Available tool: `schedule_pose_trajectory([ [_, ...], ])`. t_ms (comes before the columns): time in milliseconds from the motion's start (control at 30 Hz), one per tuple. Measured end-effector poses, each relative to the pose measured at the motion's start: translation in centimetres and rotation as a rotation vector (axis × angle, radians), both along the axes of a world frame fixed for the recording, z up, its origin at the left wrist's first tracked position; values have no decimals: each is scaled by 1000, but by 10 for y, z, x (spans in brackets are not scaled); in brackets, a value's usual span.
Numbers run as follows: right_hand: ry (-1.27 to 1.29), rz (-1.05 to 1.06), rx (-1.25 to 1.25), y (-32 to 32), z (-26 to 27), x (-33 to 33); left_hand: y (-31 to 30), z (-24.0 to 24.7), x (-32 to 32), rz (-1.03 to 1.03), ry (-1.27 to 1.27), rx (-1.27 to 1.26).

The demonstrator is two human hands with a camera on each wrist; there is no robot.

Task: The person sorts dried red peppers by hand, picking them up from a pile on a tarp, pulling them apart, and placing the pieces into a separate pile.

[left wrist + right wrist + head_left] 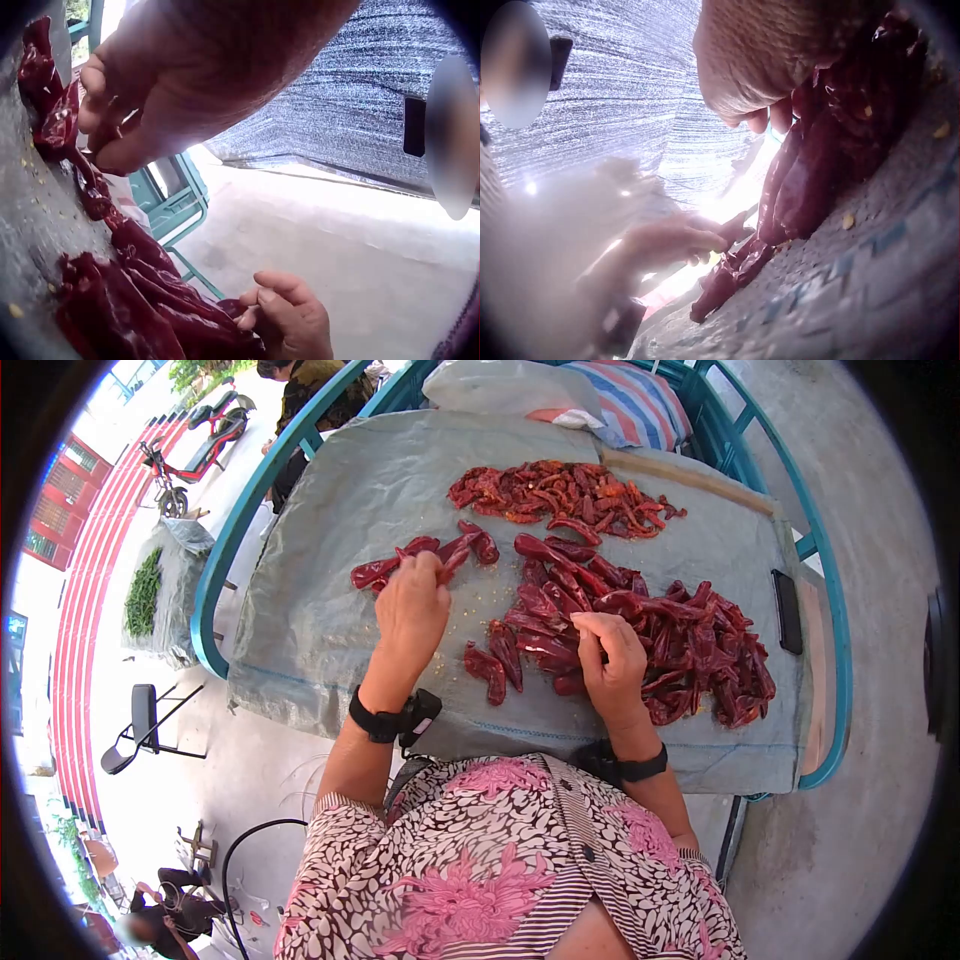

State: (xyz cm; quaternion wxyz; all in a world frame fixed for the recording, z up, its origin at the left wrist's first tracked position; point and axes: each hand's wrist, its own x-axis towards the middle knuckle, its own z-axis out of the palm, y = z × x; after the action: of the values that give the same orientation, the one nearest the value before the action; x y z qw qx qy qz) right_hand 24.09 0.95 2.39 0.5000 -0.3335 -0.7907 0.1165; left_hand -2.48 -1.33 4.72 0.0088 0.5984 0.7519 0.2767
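Dried red chili peppers lie in a large pile at right on the sheet-covered bed. My left hand is over a small group of peppers left of that pile. Its thumb and fingers pinch a chili pepper, mostly hidden by the hand in the left wrist view. My right hand is at the pile's near left part, fingers bent and fingertips right at the peppers. I cannot tell whether it pinches one. Two peppers lie apart between the hands.
A second heap of shrivelled red peppers lies farther back. A phone rests at the right edge. Teal rails border the bed, with stuffed bags behind. Pale seeds dot the sheet. A chair stands to the left.
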Motion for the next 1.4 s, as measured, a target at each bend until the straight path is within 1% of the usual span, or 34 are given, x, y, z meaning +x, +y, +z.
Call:
schedule_pose_trajectory([
  [33, 0, 0, -5, 0, 0, 0, 0, 3, 0, 63, 65, 20],
  [67, 1, 0, -8, 0, 1, 0, 1, 6, 2, 54, 107, 75],
  [167, 5, 0, -4, -1, 2, -1, 13, 7, -1, -204, 91, 126],
  [267, 0, -6, 9, 0, 1, 0, 36, 7, 8, -416, 67, -18],
  [367, 4, -6, 4, -1, 3, 0, 63, -7, 19, -535, 157, 51],
  [400, 5, -6, 3, -1, 3, 1, 68, -10, 25, -566, 146, 118],
  [500, 6, -9, -6, -1, 3, 1, 83, -25, 32, -642, 190, 129],
  [600, 1, -19, -12, -1, 2, 1, 92, -33, 33, -637, 213, 99],
  [700, 5, -17, -7, 0, 2, 1, 91, -24, 32, -458, 239, -34],
  [800, 8, -9, -13, -1, 4, 1, 80, -7, 25, -333, 164, -97],
  [900, 6, -3, 1, 1, 3, 1, 71, -1, 13, -165, 73, -33],
  [933, 5, -2, 7, 2, 3, 2, 67, 8, 9, -137, 42, -57],
  [1033, 9, 3, 14, 2, 1, 1, 64, 10, -3, 6, 40, 46],
  [1067, 11, 3, 17, 3, 1, 1, 61, 13, -3, 45, 161, 29],
  [1167, 3, -10, 25, 1, 9, 1, 54, 1, -8, -232, 166, 121],
  [1267, -39, -34, 38, 1, 29, 5, 45, -24, -7, -447, 469, 113],
  [1367, -229, -71, 34, 13, 59, 14, 35, -34, -12, -414, 408, -17],
  [1400, -264, -74, -26, 19, 60, 19, 35, -38, -14, -420, 415, 25],
])
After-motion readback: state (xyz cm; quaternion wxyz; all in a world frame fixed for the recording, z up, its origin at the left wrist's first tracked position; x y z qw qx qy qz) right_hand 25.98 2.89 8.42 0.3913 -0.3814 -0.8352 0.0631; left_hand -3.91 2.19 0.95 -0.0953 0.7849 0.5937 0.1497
